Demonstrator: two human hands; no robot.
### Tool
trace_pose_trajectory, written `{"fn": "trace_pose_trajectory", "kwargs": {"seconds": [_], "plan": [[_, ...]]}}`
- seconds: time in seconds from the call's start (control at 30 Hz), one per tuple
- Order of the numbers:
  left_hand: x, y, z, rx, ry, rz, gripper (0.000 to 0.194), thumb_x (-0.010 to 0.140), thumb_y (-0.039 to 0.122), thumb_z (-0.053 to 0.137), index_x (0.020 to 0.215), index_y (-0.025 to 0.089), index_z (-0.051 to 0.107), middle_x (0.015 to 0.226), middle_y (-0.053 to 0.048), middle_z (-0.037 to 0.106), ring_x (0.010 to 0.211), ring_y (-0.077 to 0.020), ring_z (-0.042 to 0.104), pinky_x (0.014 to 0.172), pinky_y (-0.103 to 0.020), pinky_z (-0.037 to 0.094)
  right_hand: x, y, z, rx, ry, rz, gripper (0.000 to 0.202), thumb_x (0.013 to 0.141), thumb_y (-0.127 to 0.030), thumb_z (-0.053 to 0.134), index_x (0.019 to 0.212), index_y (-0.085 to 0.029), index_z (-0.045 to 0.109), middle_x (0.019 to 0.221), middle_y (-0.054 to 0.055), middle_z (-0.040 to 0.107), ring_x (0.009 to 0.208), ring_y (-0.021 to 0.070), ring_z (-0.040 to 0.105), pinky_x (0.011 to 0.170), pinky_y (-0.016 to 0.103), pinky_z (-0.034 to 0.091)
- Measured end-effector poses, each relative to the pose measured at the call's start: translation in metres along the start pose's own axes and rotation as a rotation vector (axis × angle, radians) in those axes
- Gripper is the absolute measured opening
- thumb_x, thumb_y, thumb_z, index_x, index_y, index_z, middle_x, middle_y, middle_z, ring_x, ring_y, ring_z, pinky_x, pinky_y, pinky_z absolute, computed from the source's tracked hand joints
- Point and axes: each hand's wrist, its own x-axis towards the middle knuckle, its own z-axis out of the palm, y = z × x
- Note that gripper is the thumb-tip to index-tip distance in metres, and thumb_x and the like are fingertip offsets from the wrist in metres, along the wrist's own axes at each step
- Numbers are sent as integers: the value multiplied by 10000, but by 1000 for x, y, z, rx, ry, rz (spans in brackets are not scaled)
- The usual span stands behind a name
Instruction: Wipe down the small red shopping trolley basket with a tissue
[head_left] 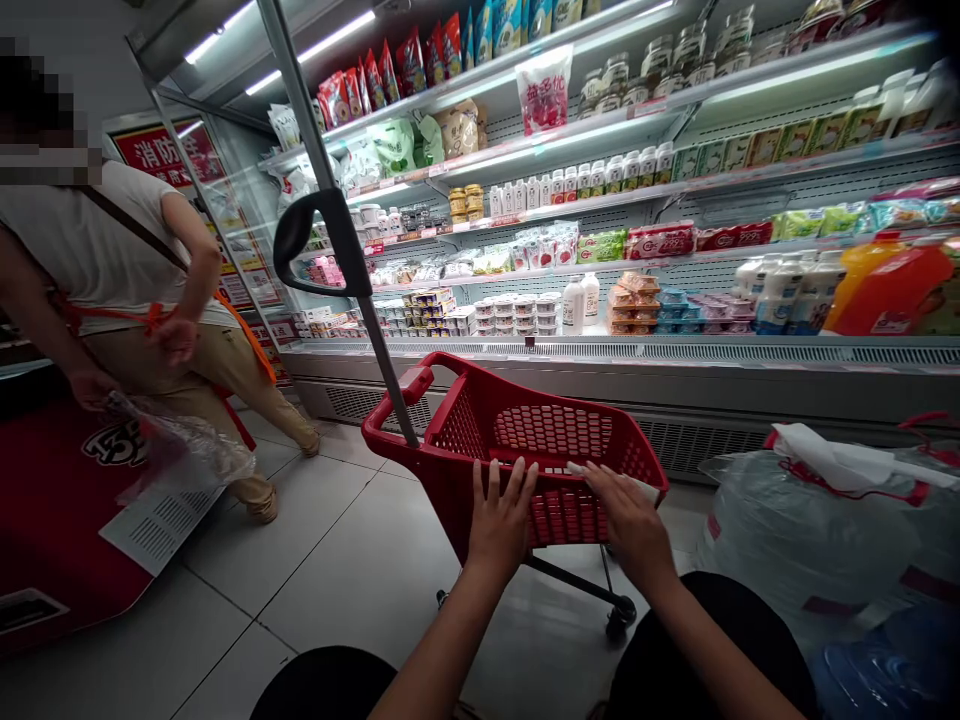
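A red plastic shopping cart (540,440) with a grey pole and a black handle (319,245) stands before me. My left hand (501,515) rests on its near rim, fingers spread and hooked over the edge, with nothing else in it. Further right along the same rim, my right hand (634,525) presses down with its fingers close together. A bit of white cloth (646,489) shows beside and in front of these fingers; most of it is hidden under the hand, and whether it is cloth or tissue I cannot tell. The basket's visible inside shows bare red plastic.
Behind the cart runs a refrigerated shelf (750,352) with bottles, tubs and pouches. Wrapped large water bottles (810,540) stand at the right. At the left, a person (127,260) holding a plastic bag (187,450) is near a red display case (52,510). Tiled floor (300,580) lies between.
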Motion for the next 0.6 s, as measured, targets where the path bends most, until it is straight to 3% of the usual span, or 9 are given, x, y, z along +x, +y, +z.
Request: {"fn": "trace_pose_trajectory", "kwargs": {"seconds": [0.13, 0.23, 0.47, 0.6], "plan": [[-1, 0, 1, 19, 3, -3, 872, 877, 336, 643, 1659, 289, 261, 1686, -25, 358, 1458, -404, 355, 1265, -701, 143, 18, -39, 15, 26, -29, -97, 760, 966, -48, 336, 1674, -284, 193, 1618, 9, 471, 1481, 213, 449, 1227, 459, 375], [-2, -2, 1, 30, 10, 8, 864, 887, 323, 630, 1663, 294, 250, 1697, -19, 339, 1463, -400, 356, 1271, -686, 142, 20, -42, 16, 43, -38, -131, 784, 956, -44, 336, 1679, -289, 156, 1633, 8, 448, 1483, 210, 447, 1216, 452, 400], [-3, -19, -9, 19, -13, 77, 850, 917, 242, 564, 1675, 305, 184, 1732, 19, 248, 1488, -314, 371, 1298, -579, 173, -1, 8, -6, 24, -55, -132, 797, 940, -25, 298, 1674, -310, 174, 1627, -4, 458, 1472, 199, 463, 1214, 451, 415], [-1, -36, -19, 0, 5, 34, 880, 884, 215, 622, 1663, 339, 233, 1739, 24, 218, 1571, -321, 253, 1307, -538, 166, -13, 33, -11, 22, -62, -58, 694, 1010, -114, 319, 1670, -296, 205, 1625, 8, 463, 1474, 212, 460, 1235, 464, 381]]}}
